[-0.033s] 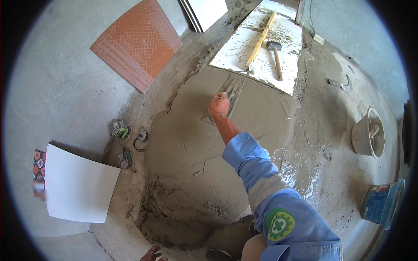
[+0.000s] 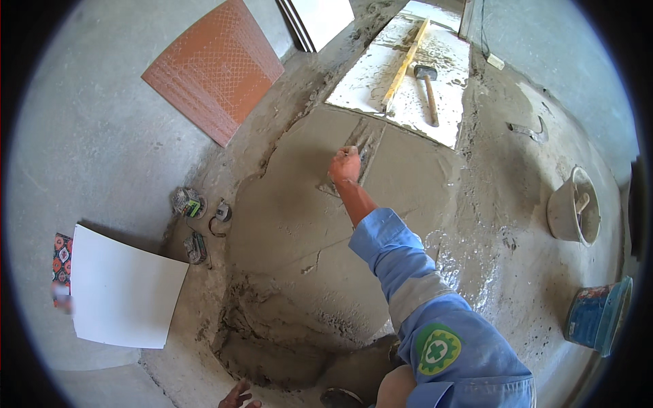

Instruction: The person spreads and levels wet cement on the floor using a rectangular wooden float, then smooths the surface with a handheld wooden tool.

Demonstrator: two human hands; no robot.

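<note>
My right hand [image 2: 345,165] is closed round the grip of a plastering trowel [image 2: 364,151], whose long mortar-smeared blade lies flat on the wet mortar bed [image 2: 299,183]. The hand covers most of the grip. Around the blade the grey mortar is smooth; closer to me it turns rough and lumpy. At the lower edge my left hand [image 2: 238,396] shows only in part, fingers apart and nothing in them. Beyond the trowel, white tiles [image 2: 408,102] splashed with mortar carry a yellow level [image 2: 407,64] and a wooden-handled mallet [image 2: 429,94].
Left are a brown tile [image 2: 214,71], a white tile [image 2: 126,289], a grimy power tool [image 2: 188,202] and a tape measure [image 2: 222,210]. Right stand a grey bucket [image 2: 563,207] holding a tool and a blue bucket [image 2: 589,318]. A curved metal piece [image 2: 530,130] lies near the wall.
Next to nothing differs. My right hand sits very slightly farther right in the picture, still on the trowel.
</note>
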